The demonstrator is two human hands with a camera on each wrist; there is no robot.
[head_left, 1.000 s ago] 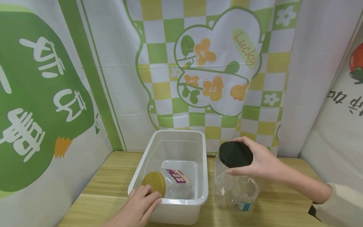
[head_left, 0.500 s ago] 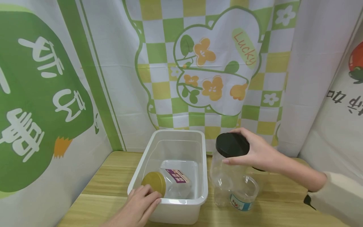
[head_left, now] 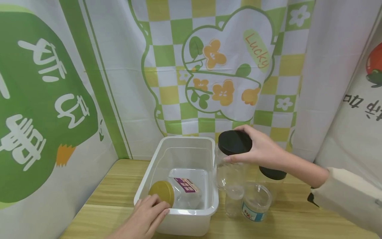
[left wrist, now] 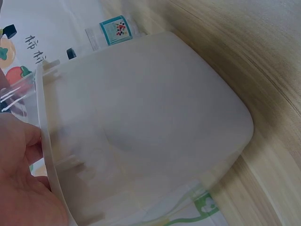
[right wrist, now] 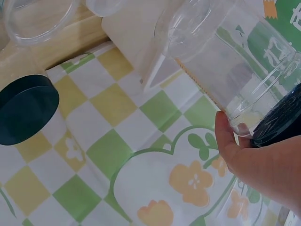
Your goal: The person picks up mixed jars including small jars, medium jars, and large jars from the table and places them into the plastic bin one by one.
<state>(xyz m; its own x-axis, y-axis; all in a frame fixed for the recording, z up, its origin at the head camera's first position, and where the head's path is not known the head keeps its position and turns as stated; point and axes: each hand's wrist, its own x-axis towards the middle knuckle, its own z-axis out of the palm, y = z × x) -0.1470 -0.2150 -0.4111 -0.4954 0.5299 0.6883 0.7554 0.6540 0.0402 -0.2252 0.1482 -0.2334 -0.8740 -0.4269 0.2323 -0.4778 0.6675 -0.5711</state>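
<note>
By its black lid (head_left: pixel 235 142), my right hand (head_left: pixel 264 147) grips a clear plastic jar (head_left: pixel 229 174). The jar hangs upright beside the right rim of a white plastic bin (head_left: pixel 185 221), overlapping that rim in the head view. In the right wrist view the fingers curl at the jar's neck (right wrist: pixel 254 106), just under the lid. My left hand (head_left: pixel 149 215) holds the bin's near rim, its fingers hooked over the edge. Inside the bin lies a clear jar with a gold lid (head_left: pixel 162 192) and a purple label, on its side near those fingers.
Right of the bin stand a lidless clear jar with a blue-edged label (head_left: pixel 253 211) and a small clear container (head_left: pixel 232 207). Behind them is another jar with a black lid (head_left: pixel 273 173). A patterned curtain (head_left: pixel 215 129) closes off the back of the wooden table (head_left: pixel 98 199).
My right hand has raised the black-lidded jar and carried it left to the bin's edge, uncovering the second black-lidded jar behind. The left hand has stayed on the rim.
</note>
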